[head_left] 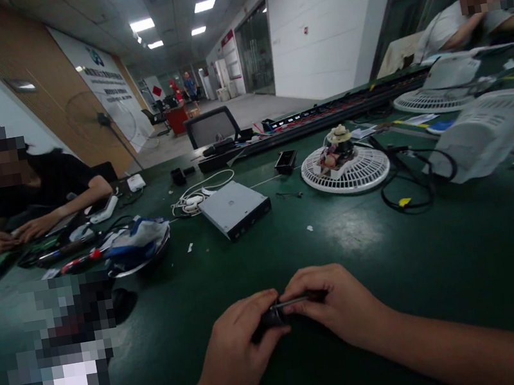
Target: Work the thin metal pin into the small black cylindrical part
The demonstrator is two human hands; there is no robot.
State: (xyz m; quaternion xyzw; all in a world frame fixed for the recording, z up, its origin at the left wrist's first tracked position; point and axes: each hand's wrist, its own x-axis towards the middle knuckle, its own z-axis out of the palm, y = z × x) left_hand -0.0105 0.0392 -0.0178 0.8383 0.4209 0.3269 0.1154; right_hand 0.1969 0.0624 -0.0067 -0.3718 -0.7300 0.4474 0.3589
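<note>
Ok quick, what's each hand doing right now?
Left hand: closed on the black handle of a screwdriver.
Right hand: closed around the screwdriver's metal shaft end.

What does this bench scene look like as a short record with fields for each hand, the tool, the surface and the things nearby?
left hand: left hand grips the black handle of the screwdriver
right hand: right hand closes over the metal shaft end
tool: lies about level between both hands
surface: dark green table
nearby: silver drive beyond the hands; white fan grille to its right, a small motor on top
others: a seated person at far left
</note>
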